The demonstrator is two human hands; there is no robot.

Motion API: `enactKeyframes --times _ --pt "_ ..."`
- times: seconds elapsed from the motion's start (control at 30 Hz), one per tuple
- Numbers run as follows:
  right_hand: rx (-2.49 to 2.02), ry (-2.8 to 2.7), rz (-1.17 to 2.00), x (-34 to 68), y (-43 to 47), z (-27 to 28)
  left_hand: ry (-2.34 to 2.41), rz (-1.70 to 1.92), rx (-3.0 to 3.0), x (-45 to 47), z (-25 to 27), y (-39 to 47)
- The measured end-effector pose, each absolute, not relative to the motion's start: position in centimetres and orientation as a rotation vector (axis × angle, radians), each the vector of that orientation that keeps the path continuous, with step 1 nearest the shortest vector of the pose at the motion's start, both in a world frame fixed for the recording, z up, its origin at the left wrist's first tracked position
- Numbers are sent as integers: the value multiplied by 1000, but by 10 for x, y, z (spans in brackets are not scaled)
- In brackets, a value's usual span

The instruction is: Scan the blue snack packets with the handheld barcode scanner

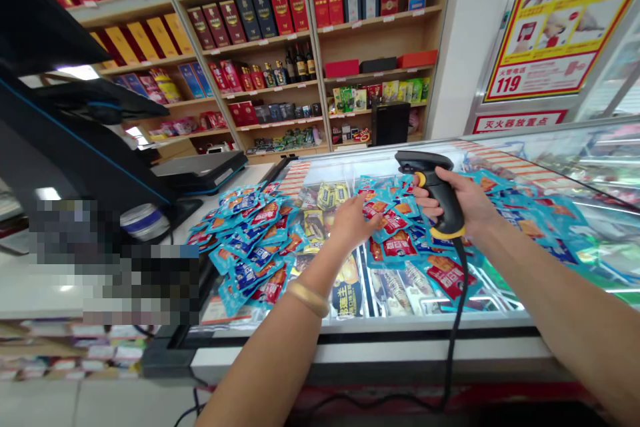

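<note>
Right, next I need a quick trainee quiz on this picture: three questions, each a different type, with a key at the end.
1. What is the right grip holding?

2. True or false: a gold-coloured bangle circles the left forearm.

3. Choose one. The left grip is nearest to:
a) the wall poster
b) the middle pile of snack packets
c) the boxes on the shelves

Key: 1. A black-and-yellow handheld scanner; 2. True; 3. b
</note>
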State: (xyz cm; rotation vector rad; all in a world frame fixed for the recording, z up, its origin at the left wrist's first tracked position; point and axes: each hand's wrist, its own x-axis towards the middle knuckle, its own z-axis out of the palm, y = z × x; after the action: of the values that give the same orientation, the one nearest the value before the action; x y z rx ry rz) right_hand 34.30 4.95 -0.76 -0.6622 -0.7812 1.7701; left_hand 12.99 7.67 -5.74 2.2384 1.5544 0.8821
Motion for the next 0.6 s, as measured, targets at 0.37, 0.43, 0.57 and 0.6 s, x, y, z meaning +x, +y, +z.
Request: enactKeyframes --times 0.37,0.43,0.57,0.6 --pt "-630 -849 1798 337 49 -22 1527 866 2257 130 -68 81" --pt "-637 -830 1795 337 48 -22 1538 941 2194 128 -67 80" --pt "-651 -781 1801 337 46 -22 1744 1248 1867 119 -64 86" --pt "-649 -785 1807 336 46 -21 1699 1349 1742 116 -64 88"
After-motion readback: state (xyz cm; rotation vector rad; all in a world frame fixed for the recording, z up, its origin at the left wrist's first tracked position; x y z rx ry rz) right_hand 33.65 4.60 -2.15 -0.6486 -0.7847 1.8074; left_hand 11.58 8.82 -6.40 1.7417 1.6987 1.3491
